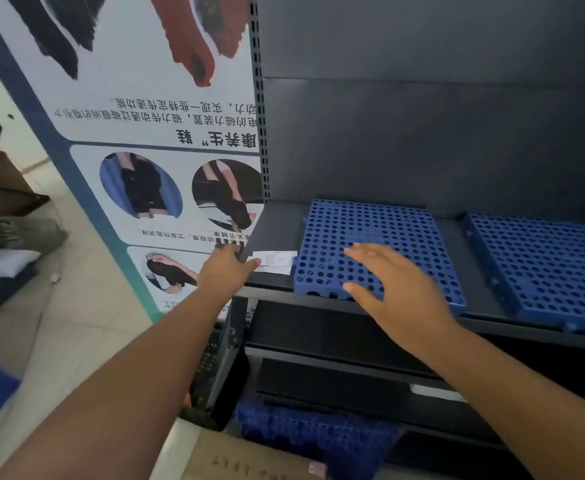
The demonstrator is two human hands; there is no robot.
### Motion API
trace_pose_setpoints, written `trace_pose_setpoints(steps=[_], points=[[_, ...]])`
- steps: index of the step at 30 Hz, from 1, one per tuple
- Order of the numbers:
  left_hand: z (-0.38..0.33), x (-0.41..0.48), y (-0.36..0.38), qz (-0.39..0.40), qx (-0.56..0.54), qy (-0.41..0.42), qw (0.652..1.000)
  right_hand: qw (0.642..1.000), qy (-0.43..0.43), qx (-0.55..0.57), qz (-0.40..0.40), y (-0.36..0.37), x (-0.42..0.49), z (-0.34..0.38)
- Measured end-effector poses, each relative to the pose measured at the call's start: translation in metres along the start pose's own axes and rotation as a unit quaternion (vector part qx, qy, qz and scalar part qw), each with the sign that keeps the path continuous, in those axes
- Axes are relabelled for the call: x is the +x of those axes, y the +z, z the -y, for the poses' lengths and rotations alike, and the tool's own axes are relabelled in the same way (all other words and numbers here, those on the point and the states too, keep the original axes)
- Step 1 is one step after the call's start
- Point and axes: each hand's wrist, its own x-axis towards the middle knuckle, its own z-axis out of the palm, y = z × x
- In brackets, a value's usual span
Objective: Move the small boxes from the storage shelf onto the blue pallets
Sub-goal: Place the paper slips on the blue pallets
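A white paper slip (274, 261) lies flat; an upside-down printed poster (152, 133) stands at left; a cardboard carton (246, 460) rests on the tiled floor (76, 323).

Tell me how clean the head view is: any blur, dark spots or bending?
Head view: right hand slightly motion-blurred over the sharp blue pallet; lower shelves sit in deep shadow; the poster and shelf post lean from wide-angle distortion.

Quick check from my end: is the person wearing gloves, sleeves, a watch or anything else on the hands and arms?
No. Both the left hand and the right hand are bare, with no gloves, rings, watch or wristband visible. Both forearms are uncovered right down to the frame edge, so no sleeve shows.
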Motion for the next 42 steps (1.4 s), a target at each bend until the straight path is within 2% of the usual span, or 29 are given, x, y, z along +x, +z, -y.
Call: trace_pose_setpoints(steps=[6, 15, 18, 22, 27, 33, 38, 42], points=[[0.004, 0.025, 0.013, 0.037, 0.002, -0.045, 0.998, 1.000, 0.009, -0.025, 0.010, 0.026, 0.010, -0.014], [0.017, 0.044, -0.006, 0.055, 0.030, -0.064, 0.996, 0.999, 0.023, -0.033, 0.028, 0.029, 0.022, -0.010], [0.025, 0.037, -0.014, 0.039, -0.046, -0.061, 0.996, 0.999, 0.037, 0.004, 0.038, 0.029, 0.025, -0.008], [0.019, 0.021, -0.036, -0.001, -0.230, -0.049, 0.972, 0.980, 0.111, 0.158, 0.039, 0.025, 0.026, -0.006], [-0.036, -0.013, -0.065, 0.004, -0.320, 0.035, 0.947, 0.966, 0.152, 0.210, 0.013, 0.010, 0.037, -0.002], [-0.095, -0.058, -0.057, 0.070, -0.362, 0.070, 0.927, 0.959, 0.178, 0.222, -0.011, -0.014, 0.045, -0.002], [-0.127, -0.080, -0.045, 0.086, -0.373, 0.074, 0.921, 0.951, 0.192, 0.233, -0.068, -0.043, 0.034, -0.018], [-0.142, -0.091, -0.039, 0.086, -0.370, 0.075, 0.922, 0.943, 0.205, 0.252, -0.072, -0.053, 0.023, -0.032]])
